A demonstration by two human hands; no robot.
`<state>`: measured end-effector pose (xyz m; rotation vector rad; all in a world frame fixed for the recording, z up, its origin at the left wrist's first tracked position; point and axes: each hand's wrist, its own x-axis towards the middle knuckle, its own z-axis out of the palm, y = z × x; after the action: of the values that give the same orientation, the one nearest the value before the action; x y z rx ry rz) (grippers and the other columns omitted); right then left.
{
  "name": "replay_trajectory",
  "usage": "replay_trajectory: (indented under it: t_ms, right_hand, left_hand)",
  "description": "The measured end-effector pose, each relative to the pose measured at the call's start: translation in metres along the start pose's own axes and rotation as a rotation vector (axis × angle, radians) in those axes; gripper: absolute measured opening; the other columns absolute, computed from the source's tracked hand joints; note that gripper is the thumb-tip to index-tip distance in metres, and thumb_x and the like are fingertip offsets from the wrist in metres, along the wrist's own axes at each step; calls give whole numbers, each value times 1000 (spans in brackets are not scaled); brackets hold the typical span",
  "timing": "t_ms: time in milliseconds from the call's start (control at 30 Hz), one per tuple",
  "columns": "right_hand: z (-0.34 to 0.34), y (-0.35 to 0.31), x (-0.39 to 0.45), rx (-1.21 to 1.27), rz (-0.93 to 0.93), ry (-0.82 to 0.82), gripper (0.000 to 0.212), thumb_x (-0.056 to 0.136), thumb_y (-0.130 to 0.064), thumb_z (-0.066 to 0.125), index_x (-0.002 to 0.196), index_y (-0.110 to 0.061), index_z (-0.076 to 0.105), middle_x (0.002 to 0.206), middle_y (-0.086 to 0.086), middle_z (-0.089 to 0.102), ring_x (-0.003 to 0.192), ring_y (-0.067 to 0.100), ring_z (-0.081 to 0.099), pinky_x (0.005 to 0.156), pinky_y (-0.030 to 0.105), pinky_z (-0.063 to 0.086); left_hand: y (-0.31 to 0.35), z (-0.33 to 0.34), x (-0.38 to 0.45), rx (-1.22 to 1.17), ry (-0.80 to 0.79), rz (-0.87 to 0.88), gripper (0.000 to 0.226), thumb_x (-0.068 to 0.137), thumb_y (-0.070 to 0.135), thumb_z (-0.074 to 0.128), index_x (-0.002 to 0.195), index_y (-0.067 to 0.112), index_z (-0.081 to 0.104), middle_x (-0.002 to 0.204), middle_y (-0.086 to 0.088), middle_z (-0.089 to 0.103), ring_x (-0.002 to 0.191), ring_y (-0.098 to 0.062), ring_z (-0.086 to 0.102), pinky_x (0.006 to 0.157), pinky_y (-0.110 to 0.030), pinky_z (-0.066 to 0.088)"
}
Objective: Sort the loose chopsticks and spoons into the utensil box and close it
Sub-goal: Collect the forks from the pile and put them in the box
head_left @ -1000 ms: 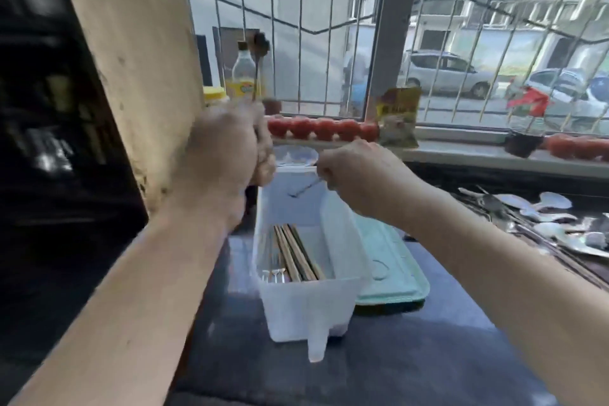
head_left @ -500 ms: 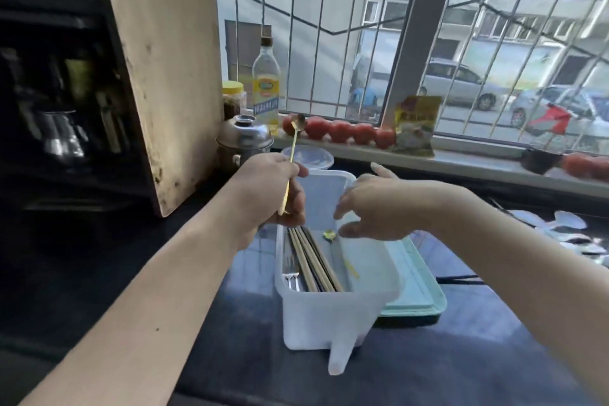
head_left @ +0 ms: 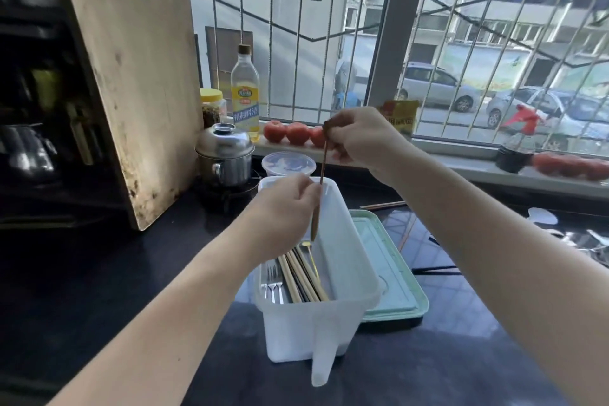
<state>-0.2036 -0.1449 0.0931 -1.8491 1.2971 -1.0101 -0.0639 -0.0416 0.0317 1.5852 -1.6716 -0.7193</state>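
Translucent white plastic utensil box (head_left: pixel 342 260) stands open on the dark counter (head_left: pixel 99 273), its pale green lid (head_left: pixel 389 270) lying flat just beside it. Inside, at the left: forks (head_left: pixel 273 283), chopsticks (head_left: pixel 301 277), a gold spoon (head_left: pixel 309 252). Both forearms reach forward over the box. Right hand (head_left: pixel 359 138), raised, pinches the top of a thin brown utensil (head_left: pixel 319 194) held nearly upright; whether spoon or chopstick cannot be told. Left hand (head_left: pixel 283 208), lower, fingers curled, pinches its middle, the lower tip inside the box. More chopsticks (head_left: pixel 384 205) lie on the counter beyond the lid.
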Motion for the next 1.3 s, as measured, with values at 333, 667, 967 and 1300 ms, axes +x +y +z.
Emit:
replay_trajectory:
  t_ms: [333, 667, 967, 1300]
  right_hand:
    - [43, 10, 7, -628, -73, -186, 20, 94, -8, 53, 89, 1, 71, 82, 12, 71, 71, 27, 68, 67, 38, 60]
    - [67, 17, 14, -223, 137, -313, 14, 103, -11, 52, 94, -4, 60, 85, 17, 70, 60, 26, 69, 53, 33, 61]
    - [127, 75, 14, -1244, 379, -793, 32, 102, -17, 58, 75, -3, 64, 59, 4, 72, 43, 13, 65, 75, 30, 58]
    - [130, 85, 12, -1246, 296, -723, 25, 94, -6, 60, 69, -9, 59, 45, 0, 62, 55, 13, 63, 67, 27, 54]
  left_hand:
    - [-37, -6, -3, 257, 256, 59, 34, 106, 32, 44, 133, 21, 62, 135, 0, 61, 134, -22, 44, 111, -42, 37]
    - [-49, -24, 5, -528, 468, -178, 35, 109, 20, 39, 85, 13, 64, 51, 6, 38, 46, -14, 34, 46, -26, 34]
    - [-54, -30, -1, -430, 379, -144, 33, 106, 20, 46, 82, 16, 69, 40, 14, 45, 56, -13, 42, 63, -31, 38]
    - [-47, -23, 10, -439, 330, -143, 33, 106, 20, 44, 90, 11, 71, 48, 7, 43, 51, -15, 42, 62, -33, 42]
